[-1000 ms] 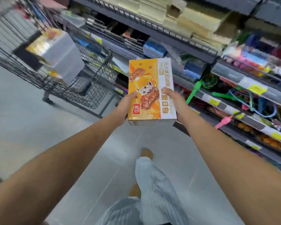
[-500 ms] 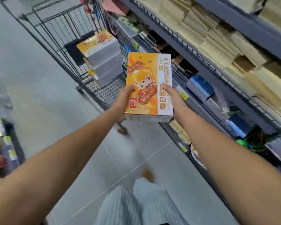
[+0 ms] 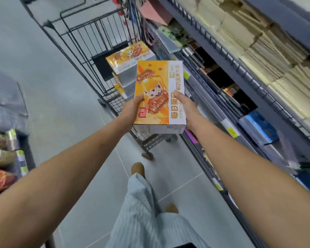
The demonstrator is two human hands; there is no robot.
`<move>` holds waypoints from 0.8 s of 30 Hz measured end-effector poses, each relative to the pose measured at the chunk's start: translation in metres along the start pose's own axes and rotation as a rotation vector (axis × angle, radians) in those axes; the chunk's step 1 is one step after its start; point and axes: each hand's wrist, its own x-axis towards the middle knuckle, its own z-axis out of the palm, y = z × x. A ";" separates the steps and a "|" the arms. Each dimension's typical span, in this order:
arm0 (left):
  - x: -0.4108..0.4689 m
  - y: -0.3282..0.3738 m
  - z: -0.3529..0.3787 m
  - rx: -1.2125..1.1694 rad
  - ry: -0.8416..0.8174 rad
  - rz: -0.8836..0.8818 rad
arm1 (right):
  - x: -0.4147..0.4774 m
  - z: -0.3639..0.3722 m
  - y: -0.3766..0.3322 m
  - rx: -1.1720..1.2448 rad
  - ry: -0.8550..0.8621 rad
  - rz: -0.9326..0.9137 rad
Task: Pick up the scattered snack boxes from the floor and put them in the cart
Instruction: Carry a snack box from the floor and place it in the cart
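One snack box (image 3: pixel 156 86) in left hand (image 3: pixel 132 111) and right hand (image 3: pixel 185 106), long axis toward cart (image 3: pixel 100 68).

The box (image 3: pixel 156 90) is seen to be cardboard, its printed face glossy and its end matt white. The cart (image 3: pixel 113 102) is made of thin black metal wire. The floor (image 3: pixel 52 86) is laid in smooth, matt grey tiles. The trousers (image 3: pixel 141 212) are of striped cloth.

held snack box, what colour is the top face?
Orange with a white side strip, head view.
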 end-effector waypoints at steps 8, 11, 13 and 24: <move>0.088 0.036 -0.051 0.066 -0.021 -0.174 | 0.074 0.059 -0.006 -0.028 0.040 0.137; 0.114 0.040 -0.063 0.125 -0.038 -0.255 | 0.092 0.069 0.003 -0.029 0.063 0.202; 0.135 0.038 -0.069 0.171 -0.046 -0.330 | 0.107 0.074 0.012 -0.023 0.080 0.271; 0.261 0.004 -0.066 0.415 -0.135 -0.507 | 0.195 0.074 0.072 -0.001 0.234 0.505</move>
